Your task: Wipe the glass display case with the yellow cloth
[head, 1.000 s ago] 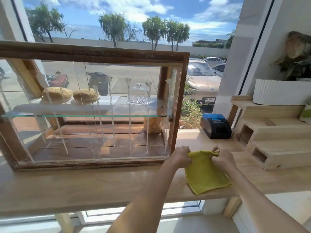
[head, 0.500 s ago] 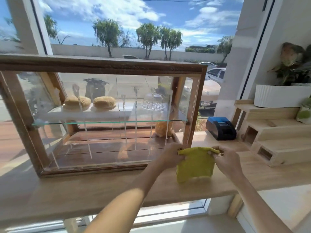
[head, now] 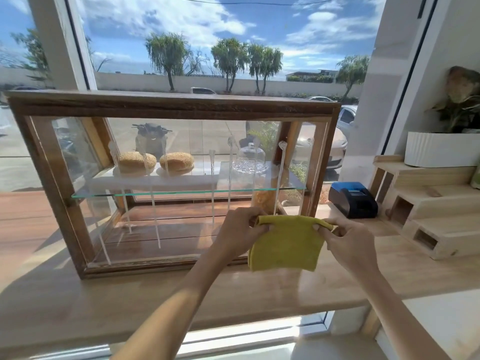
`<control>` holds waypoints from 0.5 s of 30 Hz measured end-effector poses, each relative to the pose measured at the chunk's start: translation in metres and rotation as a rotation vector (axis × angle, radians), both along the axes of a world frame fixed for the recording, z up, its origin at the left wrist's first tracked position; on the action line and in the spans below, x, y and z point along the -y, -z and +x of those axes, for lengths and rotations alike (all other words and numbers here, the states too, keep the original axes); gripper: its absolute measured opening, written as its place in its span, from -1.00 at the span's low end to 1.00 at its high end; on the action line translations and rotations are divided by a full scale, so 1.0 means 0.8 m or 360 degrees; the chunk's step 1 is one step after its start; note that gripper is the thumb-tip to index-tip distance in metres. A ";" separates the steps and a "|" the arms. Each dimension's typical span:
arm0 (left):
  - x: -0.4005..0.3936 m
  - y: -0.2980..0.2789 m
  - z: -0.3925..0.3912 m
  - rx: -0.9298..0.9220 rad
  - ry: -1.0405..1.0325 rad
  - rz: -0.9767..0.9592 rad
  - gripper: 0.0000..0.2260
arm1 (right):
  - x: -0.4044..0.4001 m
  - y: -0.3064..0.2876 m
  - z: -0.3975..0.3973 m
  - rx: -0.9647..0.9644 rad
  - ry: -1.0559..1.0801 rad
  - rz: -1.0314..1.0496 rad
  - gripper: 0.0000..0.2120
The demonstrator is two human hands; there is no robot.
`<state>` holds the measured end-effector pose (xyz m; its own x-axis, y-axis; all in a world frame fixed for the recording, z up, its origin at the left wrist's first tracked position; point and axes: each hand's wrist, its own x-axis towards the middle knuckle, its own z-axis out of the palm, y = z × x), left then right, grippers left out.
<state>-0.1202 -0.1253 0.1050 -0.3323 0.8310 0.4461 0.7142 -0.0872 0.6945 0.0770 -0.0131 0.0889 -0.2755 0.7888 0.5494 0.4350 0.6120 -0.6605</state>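
On the pale wooden window counter (head: 78, 302) | wood-framed glass display case (head: 176, 105) stood mid-counter | left hand (head: 240, 236) and right hand (head: 349, 241) pinched the square yellow cloth (head: 285, 245) near its right edge

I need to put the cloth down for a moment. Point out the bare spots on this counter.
The wooden counter is bare along its front edge, in front of the glass display case, below the yellow cloth held by the left hand and right hand. It is crowded at right: black printer, stepped wooden stand.
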 end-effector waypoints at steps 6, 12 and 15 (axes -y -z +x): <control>0.000 -0.051 -0.008 0.0145 -0.0017 0.0238 -0.93 | -0.004 -0.037 -0.022 -0.0521 -0.0209 -0.0119 -0.91; -0.021 -0.104 -0.004 0.0048 -0.0097 0.0459 -0.91 | -0.028 -0.074 -0.052 -0.0925 -0.0143 -0.0094 -0.86; -0.035 -0.121 -0.001 -0.0039 -0.0156 0.0583 -0.91 | -0.043 -0.086 -0.068 -0.1050 -0.0129 -0.0024 -0.87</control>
